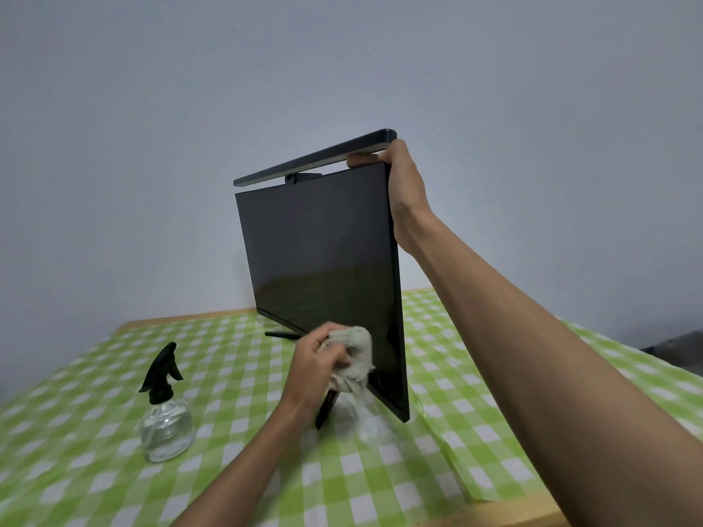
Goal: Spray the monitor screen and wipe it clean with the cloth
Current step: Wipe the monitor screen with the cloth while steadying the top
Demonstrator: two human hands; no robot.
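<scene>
Plain grey wall behind, and a desk (509, 514) covered with a green-and-white checked tablecloth (95, 469). The monitor (323, 260) stands mid-frame, turned at an angle, screen dark, with a slim light bar (315, 157) clipped on top. The right hand (403, 188) is wrapped round the monitor's upper right corner, thumb on the front edge. The left hand (315, 367) has a bunched-up beige cloth (353, 359) gripped in its fingers, pressed against the bottom edge of the screen near the lower right corner. A clear spray bottle (165, 416) with a black trigger sits upright on the desk at lower left, well apart from both hands.
</scene>
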